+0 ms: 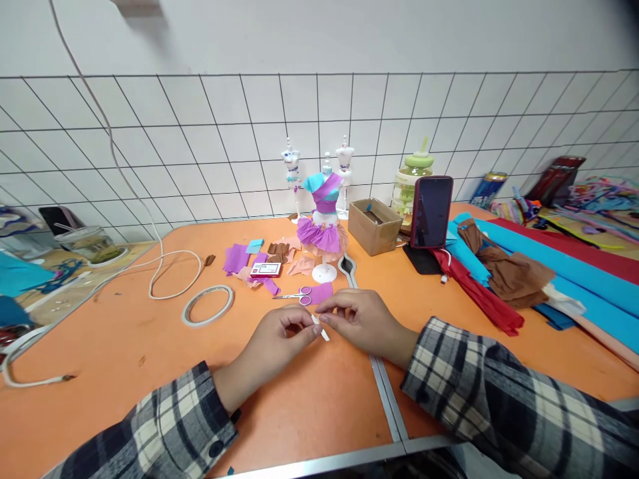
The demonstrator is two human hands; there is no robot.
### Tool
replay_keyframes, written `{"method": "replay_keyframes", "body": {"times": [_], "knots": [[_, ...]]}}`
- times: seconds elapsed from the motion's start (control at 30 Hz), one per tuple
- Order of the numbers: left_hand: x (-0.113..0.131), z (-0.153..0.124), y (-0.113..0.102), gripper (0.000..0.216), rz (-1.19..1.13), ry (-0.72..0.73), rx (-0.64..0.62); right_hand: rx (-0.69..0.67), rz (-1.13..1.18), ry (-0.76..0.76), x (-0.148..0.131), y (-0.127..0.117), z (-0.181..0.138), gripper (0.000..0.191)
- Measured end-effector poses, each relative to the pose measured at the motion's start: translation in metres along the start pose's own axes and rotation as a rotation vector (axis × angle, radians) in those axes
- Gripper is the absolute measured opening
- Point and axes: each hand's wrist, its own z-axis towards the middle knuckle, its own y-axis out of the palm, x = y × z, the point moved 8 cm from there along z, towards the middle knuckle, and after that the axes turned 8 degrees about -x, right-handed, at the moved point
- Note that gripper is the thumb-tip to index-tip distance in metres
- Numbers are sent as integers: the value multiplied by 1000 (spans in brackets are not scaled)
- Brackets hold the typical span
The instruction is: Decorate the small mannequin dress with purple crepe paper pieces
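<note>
A short white tape strip (324,335) is between my hands, just above the orange table. My left hand (283,340) pinches it between thumb and index finger. The fingers of my right hand (360,320) are also closed in a pinch at the strip's upper end, though the fingertips partly cover the contact. Beyond my hands lie small scissors (305,297) with purple-rimmed handles, on a purple paper piece (322,293). A mini dress form (327,209) stands behind them, dressed in a blue and purple paper top and a ruffled purple and peach skirt.
A tape roll (208,305) lies left, near a white cable (162,266). Paper scraps surround a small red-and-white box (266,269). Behind are two white dress forms, a cardboard box (375,226) and a propped phone (432,211). Coloured paper rolls (564,259) lie right. A metal seam (387,392) crosses the table.
</note>
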Motion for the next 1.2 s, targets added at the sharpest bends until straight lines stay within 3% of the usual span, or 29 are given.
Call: {"method": "replay_keyframes", "body": {"times": [0.27,0.47,0.53,0.77,1.0,1.1,1.2], "knots": [[6,0,3,24,-11,23,-45,-45,61,9,-1,4,2,7],[6,0,9,24,-26,28,-130,50,146,55,12,-9,1,8],[5,0,10,24,-30,27,-139,89,195,86,19,-17,0,17],[4,1,4,24,-22,52,-113,353,-53,-7,17,-53,-4,46],[4,-1,2,22,55,79,-75,764,-405,-123,28,-118,-15,24],[7,-2,3,21,106,93,-74,741,-521,-23,46,-134,-10,43],[11,-2,3,21,132,109,-79,672,-479,84,55,-137,-7,31]]}}
